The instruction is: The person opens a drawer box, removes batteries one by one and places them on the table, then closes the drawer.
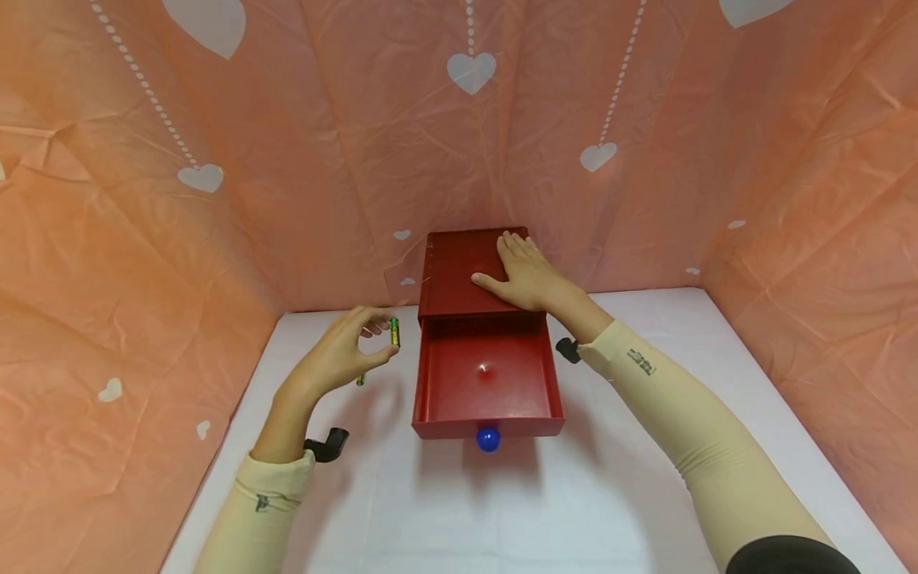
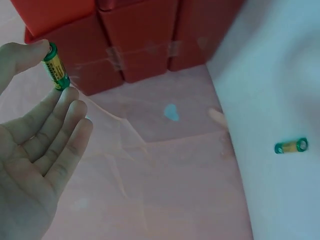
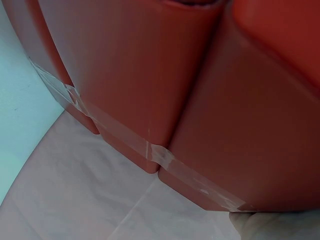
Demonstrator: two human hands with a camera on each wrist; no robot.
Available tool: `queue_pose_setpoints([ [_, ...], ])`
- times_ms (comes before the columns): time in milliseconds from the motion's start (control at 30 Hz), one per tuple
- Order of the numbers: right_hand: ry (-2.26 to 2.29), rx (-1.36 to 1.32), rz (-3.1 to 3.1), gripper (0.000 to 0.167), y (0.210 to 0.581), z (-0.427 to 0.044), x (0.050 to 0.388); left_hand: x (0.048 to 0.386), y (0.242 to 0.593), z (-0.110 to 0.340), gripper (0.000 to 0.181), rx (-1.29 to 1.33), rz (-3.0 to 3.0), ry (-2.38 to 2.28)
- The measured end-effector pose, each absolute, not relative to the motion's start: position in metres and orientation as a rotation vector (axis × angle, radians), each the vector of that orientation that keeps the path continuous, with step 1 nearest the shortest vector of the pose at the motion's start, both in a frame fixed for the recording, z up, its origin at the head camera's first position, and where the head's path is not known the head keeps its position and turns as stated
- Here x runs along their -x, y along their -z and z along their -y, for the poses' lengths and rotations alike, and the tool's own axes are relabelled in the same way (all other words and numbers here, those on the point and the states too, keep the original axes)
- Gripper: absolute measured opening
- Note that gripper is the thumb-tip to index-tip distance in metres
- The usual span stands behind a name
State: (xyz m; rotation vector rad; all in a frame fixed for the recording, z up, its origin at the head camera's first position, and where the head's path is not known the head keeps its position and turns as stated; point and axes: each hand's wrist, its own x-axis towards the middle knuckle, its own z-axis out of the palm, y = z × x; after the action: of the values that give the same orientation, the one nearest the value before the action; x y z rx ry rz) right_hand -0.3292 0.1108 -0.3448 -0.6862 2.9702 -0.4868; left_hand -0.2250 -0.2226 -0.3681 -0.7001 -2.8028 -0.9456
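Between thumb and fingertips, my left hand (image 1: pixel 333 355) pinches a small green and yellow battery (image 1: pixel 395 332), held to the left of the red drawer unit (image 1: pixel 459 275). The left wrist view shows this battery (image 2: pixel 56 67) upright but slightly tilted. A second battery (image 2: pixel 291 146) lies on the white surface; the left hand partly covers it in the head view. My right hand (image 1: pixel 527 275) rests on top of the unit with its fingers extended. The unit's lowest drawer (image 1: pixel 491 375) is pulled out toward me, with a round blue knob (image 1: pixel 488 439) on its front.
A white cloth (image 1: pixel 459 510) covers the table. Pink-orange sheeting with white hearts (image 1: pixel 344 159) hangs behind and on both sides, close behind the unit. Clear tape (image 3: pixel 165 157) runs along the unit's side in the right wrist view.
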Motion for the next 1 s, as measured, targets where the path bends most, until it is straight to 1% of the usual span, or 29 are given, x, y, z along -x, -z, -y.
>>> queue_pose_setpoints([
  [367,0.486,0.682,-2.964,0.098,0.345,-0.111,0.33,0.237,0.389,0.241,0.037,0.752,2.868,0.887],
  [1000,0.491,0.68,-2.953,0.098,0.344,-0.112,0.33,0.256,0.433,0.266,0.041,0.683,2.994,0.816],
])
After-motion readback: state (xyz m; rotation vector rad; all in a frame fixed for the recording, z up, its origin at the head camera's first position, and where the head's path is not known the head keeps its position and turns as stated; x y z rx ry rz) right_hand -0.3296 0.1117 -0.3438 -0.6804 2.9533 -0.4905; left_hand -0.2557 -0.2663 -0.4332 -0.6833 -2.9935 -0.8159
